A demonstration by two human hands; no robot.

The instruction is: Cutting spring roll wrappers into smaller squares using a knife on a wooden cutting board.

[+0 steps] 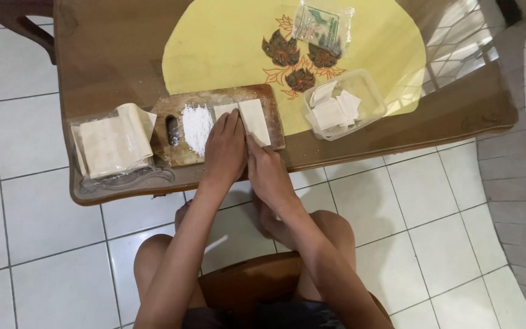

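A wooden cutting board [184,152] lies near the table's front edge. On it sit a pile of white flour [196,126] and a pale rectangular dough sheet [254,119]. My left hand [225,149] rests flat on the board, its fingers over the left part of the sheet. Beside it, my right hand [267,173] touches the sheet's near edge, fingers curled. Part of the dough is hidden under both hands.
A stack of dough sheets in clear plastic [114,141] lies left of the board. A clear plastic container [345,105] with folded white pieces stands to the right. A sealed packet [324,25] lies on the yellow mat [226,42]. The brown table [111,49] stands on white floor tiles.
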